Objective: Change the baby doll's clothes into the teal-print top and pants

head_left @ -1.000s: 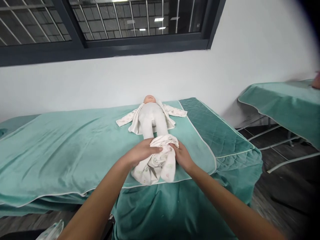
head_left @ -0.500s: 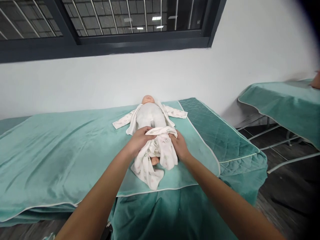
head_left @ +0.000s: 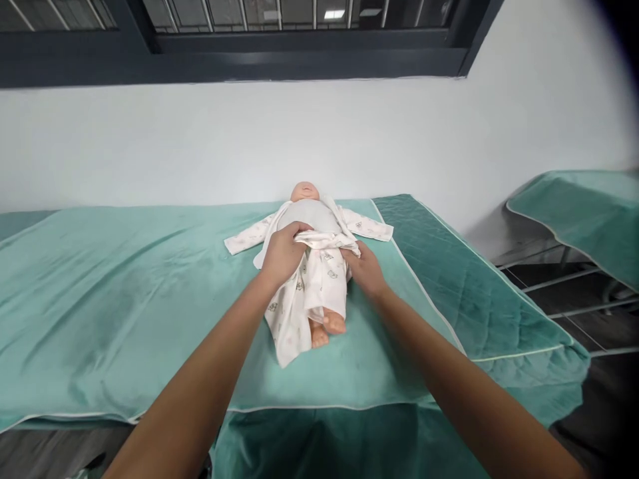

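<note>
A green bed sheet (head_left: 150,319) bears one baby doll (head_left: 312,211), its two bare feet (head_left: 333,322) nearest. The left hand (head_left: 285,253) and right hand (head_left: 367,266) pinch the waistband (head_left: 324,240) of one pair of printed trousers (head_left: 327,276) over its legs; uneven pulling could twist them. Beyond are one open jacket (head_left: 367,225) with two spread sleeves, then one window (head_left: 299,61).

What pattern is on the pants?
The pants are white with a small, scattered dark print, seen in the head view.

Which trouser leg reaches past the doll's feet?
The trouser leg nearer the left hand: its hem lies beyond the feet, while the other leg ends short of their tips.
</note>
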Available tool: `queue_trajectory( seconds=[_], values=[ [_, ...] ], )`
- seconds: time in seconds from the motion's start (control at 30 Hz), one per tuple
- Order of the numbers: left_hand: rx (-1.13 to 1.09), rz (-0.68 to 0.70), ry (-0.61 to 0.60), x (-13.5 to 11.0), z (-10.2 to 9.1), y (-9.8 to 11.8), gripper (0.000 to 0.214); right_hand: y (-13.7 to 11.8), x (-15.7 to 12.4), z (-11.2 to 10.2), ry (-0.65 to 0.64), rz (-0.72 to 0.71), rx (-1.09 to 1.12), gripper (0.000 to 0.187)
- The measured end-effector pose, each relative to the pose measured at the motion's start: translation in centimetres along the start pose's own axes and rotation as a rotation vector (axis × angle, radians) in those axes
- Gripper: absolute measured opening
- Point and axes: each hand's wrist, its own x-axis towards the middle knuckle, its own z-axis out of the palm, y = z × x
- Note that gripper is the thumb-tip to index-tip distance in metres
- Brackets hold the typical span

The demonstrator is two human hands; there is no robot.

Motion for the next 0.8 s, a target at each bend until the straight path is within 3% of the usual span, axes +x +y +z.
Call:
queue_trajectory(
  seconds=[0.1,0.17,0.23,0.3,0.37,0.5,0.6,0.73,0.8],
  values=[
    [-0.148,-0.099,-0.165,-0.3,-1.0,-0.7,0.032,-0.1,0.0,-0.8,0.001,-0.045,-0.143,0.023],
    [-0.296,-0.174,-0.337,-0.9,-1.8,-1.4,0.037,-1.0,-0.6,-1.4,-0.041,-0.188,-0.196,0.026],
    [-0.485,-0.221,-0.432,-1.6,-2.3,-2.4,0.037,-2.8,-0.9,-1.6,-0.194,-0.352,-0.227,0.034],
    [-0.692,-0.244,-0.432,-2.2,-2.4,-3.5,0.034,-5.1,-0.6,-1.4,-0.467,-0.4,-0.261,0.034],
    [-0.851,-0.278,-0.401,-2.7,-2.1,-4.6,0.035,-7.2,0.6,-0.5,-0.714,-0.312,-0.292,0.032],
    [-0.966,-0.386,-0.36,-3.2,-1.6,-6.1,0.044,-8.5,3.7,1.8,-0.957,-0.134,-0.251,0.029],
    [-0.999,-0.438,-0.379,-3.1,-1.8,-6.6,0.047,-7.4,5.2,2.4,-0.972,-0.037,-0.078,0.029],
    [-0.913,-0.461,-0.524,-2.8,-2.1,-6.7,0.041,-5.8,5.4,1.7,-0.936,0.094,0.121,0.023],
    [-0.925,-0.446,-0.537,-2.8,-2.1,-6.7,0.05,-5.6,5.3,1.3,-0.93,0.182,0.193,0.022]
  ],
)
